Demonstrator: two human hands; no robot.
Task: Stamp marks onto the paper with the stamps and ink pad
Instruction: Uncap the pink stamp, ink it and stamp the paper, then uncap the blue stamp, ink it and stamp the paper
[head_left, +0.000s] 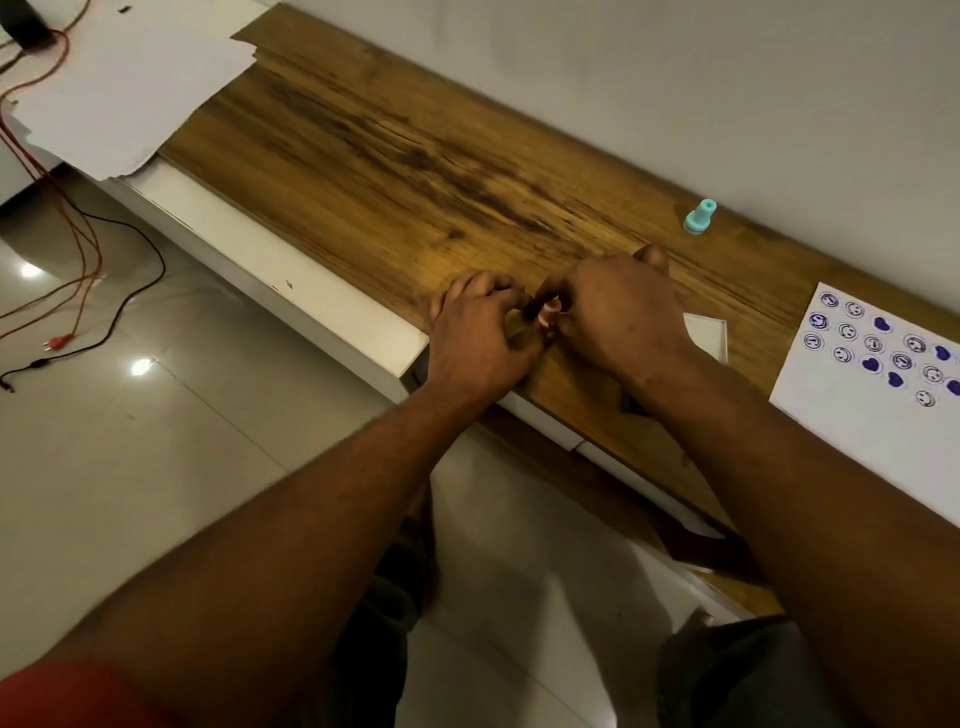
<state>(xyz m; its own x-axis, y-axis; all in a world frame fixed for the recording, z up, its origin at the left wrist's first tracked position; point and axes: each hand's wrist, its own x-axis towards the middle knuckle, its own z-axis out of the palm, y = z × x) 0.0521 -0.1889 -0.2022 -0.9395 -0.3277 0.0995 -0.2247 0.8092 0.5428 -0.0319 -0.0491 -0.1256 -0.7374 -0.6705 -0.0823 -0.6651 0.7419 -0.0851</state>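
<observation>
Both hands meet over the front edge of the wooden bench, about midway along it. The left hand and the right hand are curled toward each other, and between their fingertips sits a small pink stamp, pinched from both sides; so little of it shows that its long axis and which way it points cannot be told. Each grip is closed on that stamp. A teal stamp stands upright by itself near the back edge of the bench, close to the wall, its wider base down and its narrow handle up, well apart from the hands. The paper lies at the right end of the bench, running off the frame, and carries rows of purple marks: round smiling faces and solid hearts. Just behind the right wrist a pale flat square thing lies on the bench, mostly hidden; whether it is the ink pad cannot be told. A stack of white sheets covers the far left end.
</observation>
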